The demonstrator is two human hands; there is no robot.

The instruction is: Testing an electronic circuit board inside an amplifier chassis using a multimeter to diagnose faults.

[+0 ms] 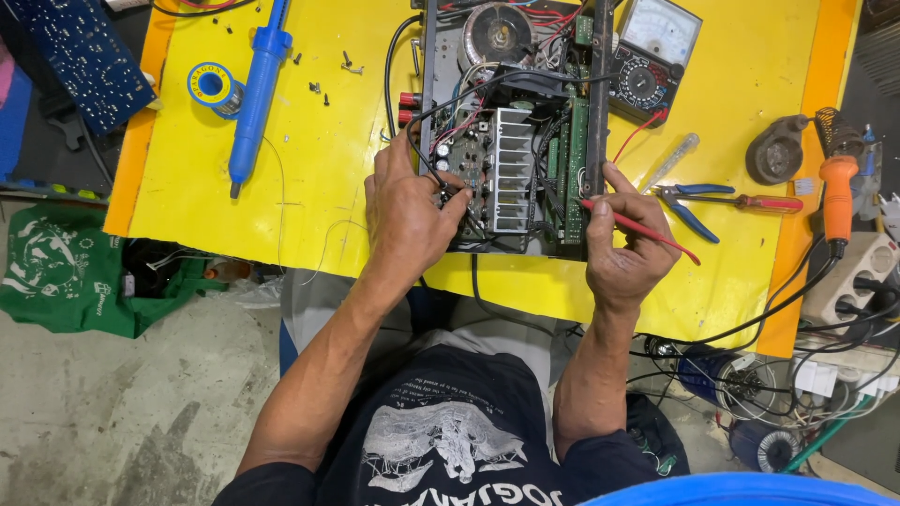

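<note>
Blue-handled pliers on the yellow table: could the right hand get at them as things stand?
Probably yes, once it frees itself. The pliers lie in the open just beside the right hand, nothing lying between them. But that hand's grip is taken up by a red probe, which it would have to put down or shift first.

A white analog meter dial face (662,30) at the table's top right.

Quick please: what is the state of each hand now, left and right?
Left hand: closed, fingers pinching a black probe lead against the open chassis.
Right hand: closed, holding the red probe.
</note>
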